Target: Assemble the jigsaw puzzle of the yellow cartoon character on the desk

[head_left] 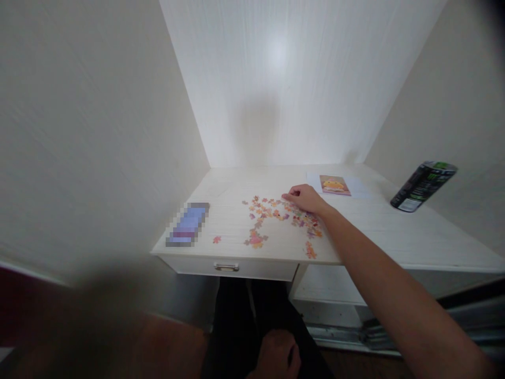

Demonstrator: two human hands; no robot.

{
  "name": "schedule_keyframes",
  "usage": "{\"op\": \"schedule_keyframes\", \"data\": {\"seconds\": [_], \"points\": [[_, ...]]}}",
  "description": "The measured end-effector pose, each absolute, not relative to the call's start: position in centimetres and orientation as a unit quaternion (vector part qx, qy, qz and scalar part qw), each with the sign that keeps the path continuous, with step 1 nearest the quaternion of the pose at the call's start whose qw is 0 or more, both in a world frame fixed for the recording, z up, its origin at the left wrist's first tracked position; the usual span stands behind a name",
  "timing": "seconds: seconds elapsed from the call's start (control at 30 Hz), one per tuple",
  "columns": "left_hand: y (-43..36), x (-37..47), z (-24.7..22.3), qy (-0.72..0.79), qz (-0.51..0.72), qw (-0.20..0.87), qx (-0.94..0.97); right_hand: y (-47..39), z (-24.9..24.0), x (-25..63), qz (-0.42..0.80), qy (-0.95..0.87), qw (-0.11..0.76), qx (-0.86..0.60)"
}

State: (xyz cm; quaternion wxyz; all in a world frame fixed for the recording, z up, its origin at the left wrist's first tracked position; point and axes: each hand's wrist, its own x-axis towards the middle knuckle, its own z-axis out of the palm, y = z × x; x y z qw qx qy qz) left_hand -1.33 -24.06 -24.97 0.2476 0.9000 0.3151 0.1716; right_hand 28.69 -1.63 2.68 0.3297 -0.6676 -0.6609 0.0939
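Observation:
Loose jigsaw puzzle pieces [275, 214] in pink, orange and purple are scattered across the white desktop [232, 184]. Over their upper right edge reaches my right hand [303, 198], thumb and forefinger pinched together just above the desk. Whatever lies between those fingertips is too small to make out. At the front left of the spread, a small joined cluster of pieces [256, 239] lies flat. One pink piece [216, 239] sits apart, further left. My left hand [279, 353] rests low over my lap, its fingers curled closed, with nothing visible in them.
A blurred-out phone [188, 225] lies at the desk's left edge. Behind my right hand is a picture card [334, 185] on white paper. A black can [423, 186] stands at the right. Below the front edge are a drawer handle [226, 267] and an open shelf [327, 284].

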Motion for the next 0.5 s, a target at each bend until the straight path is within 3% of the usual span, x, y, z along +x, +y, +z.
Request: {"op": "schedule_keyframes", "data": {"seconds": [0.5], "points": [[-26.3,-3.4,-24.2,0.282,0.124,0.182,0.934,-2.9,3.1,28.9,0.221,-0.653,0.348,-0.635]]}}
